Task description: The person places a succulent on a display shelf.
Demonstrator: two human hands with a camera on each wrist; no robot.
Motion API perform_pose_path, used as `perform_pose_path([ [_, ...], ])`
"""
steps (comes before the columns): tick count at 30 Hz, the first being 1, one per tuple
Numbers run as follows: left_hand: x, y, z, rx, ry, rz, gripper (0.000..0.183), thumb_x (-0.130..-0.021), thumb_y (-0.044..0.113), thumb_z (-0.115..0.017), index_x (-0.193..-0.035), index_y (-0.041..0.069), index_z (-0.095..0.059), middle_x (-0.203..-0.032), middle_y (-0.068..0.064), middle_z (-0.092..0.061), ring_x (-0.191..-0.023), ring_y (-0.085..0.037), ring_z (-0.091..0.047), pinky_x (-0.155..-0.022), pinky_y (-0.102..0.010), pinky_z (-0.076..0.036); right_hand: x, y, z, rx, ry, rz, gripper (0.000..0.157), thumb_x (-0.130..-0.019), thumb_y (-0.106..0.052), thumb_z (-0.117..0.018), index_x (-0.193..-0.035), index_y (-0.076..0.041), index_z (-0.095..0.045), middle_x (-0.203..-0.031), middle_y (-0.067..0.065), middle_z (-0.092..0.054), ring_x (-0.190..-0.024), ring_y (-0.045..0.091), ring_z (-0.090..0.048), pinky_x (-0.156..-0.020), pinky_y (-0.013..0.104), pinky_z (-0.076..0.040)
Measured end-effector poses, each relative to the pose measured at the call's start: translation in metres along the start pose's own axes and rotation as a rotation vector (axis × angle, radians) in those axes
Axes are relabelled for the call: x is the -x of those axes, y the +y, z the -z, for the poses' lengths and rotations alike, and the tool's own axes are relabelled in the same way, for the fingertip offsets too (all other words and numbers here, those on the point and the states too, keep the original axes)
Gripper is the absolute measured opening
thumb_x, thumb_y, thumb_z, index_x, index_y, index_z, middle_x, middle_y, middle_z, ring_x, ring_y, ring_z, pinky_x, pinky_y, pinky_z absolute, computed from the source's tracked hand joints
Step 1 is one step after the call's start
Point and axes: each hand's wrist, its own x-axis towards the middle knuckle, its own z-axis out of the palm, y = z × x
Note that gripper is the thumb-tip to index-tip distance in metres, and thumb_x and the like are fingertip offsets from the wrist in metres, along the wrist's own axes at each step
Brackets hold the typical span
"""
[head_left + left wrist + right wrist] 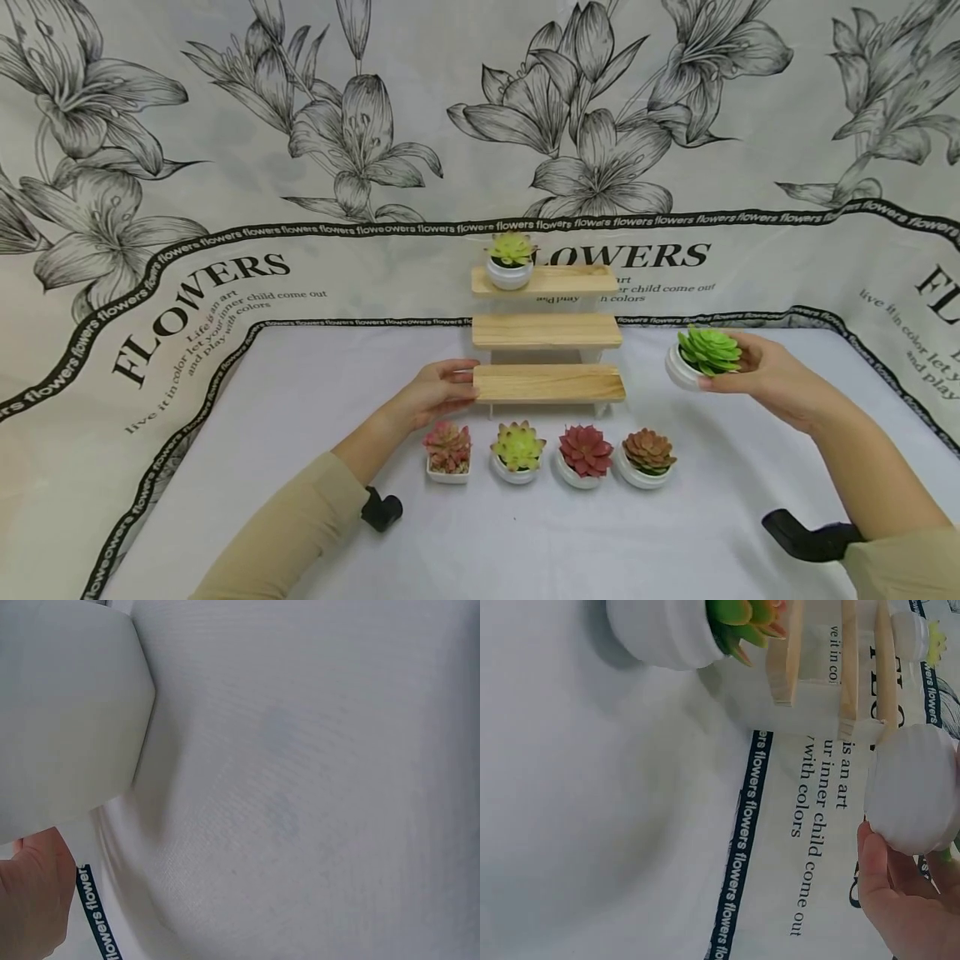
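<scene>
**Holding a green succulent (708, 351) above the worktop (525, 550), to the right of a three-tier stand (546, 332)**

Gripping its round white pot (681, 367) in the right hand (772, 379), with thumb on the near side and fingers behind. Clear of the stand, with a gap between.

Reaching with the left hand (435, 393) to the left end of the lowest shelf (549, 383), fingers against the wood. Cannot tell whether curled round that end or merely touching it.

On the top shelf (577, 281), at its left end: a small yellow-green succulent (510, 260), upright in a round white pot. In front of the stand, in a row on the worktop from left to right: a pink succulent (448, 454) in a square white pot, then a spiky yellow-green one with reddish tips (517, 450), a dark red one (585, 454) and a brownish one (647, 457), all three in round white pots. Between the last two, hardly any space.

At each wrist, below a tan sleeve (300, 517), a black fitting (382, 510). Behind everything, a pale backdrop (420, 167) printed with lilies and "FLOWERS" lettering.
</scene>
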Motion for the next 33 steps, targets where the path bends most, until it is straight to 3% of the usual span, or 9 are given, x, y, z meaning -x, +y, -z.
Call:
perform_pose_path([
  [5,0.000,0.000,0.000,0.002,0.003,0.010,0.053,-0.085,-0.013,-0.057,-0.135,0.000,-0.046,-0.132,-0.024,-0.045,-0.088,-0.016,-0.058,-0.083,-0.029,-0.053,-0.013,-0.017,-0.001,0.010,0.009,-0.004,0.052,-0.083,-0.007,-0.069,-0.126,-0.018,-0.041,-0.110,-0.011,-0.050,-0.097,0.002,-0.050,-0.079,0.014,-0.043],
  [12,0.000,-0.001,0.000,-0.009,0.001,0.010,0.053,-0.085,-0.011,-0.057,-0.135,0.001,-0.046,-0.133,-0.023,-0.044,-0.090,-0.017,-0.058,-0.085,-0.031,-0.052,-0.033,-0.036,-0.001,0.047,0.002,-0.020,0.066,-0.084,-0.010,-0.068,-0.137,-0.001,-0.030,-0.111,-0.010,-0.048,-0.099,0.003,-0.048,-0.082,0.018,-0.042],
  [19,0.001,0.001,0.000,-0.001,-0.003,0.010,0.053,-0.085,-0.011,-0.057,-0.135,0.001,-0.046,-0.135,-0.023,-0.043,-0.094,-0.019,-0.057,-0.088,-0.032,-0.051,-0.050,-0.052,-0.004,0.011,0.008,-0.030,0.075,-0.085,-0.013,-0.069,-0.142,0.001,-0.023,-0.117,-0.002,-0.044,-0.102,0.004,-0.046,-0.102,0.049,-0.032],
  [25,0.002,0.001,0.000,0.002,-0.001,-0.001,0.053,-0.085,-0.013,-0.056,-0.135,-0.002,-0.045,-0.132,-0.025,-0.046,-0.094,-0.020,-0.058,-0.085,-0.031,-0.052,-0.065,-0.066,-0.013,0.009,0.038,-0.039,0.077,-0.084,-0.017,-0.070,-0.144,0.000,-0.023,-0.125,0.007,-0.042,-0.106,0.009,-0.044,-0.100,0.038,-0.038],
  [33,0.001,0.000,0.000,0.008,0.013,0.016,0.053,-0.084,-0.012,-0.058,-0.134,0.000,-0.047,-0.133,-0.023,-0.045,-0.094,-0.019,-0.058,-0.087,-0.033,-0.051,-0.093,-0.084,-0.027,-0.041,0.082,-0.029,0.079,-0.084,-0.013,-0.069,-0.146,-0.001,-0.021,-0.138,0.021,-0.031,-0.122,0.031,-0.035,-0.106,0.049,-0.030],
])
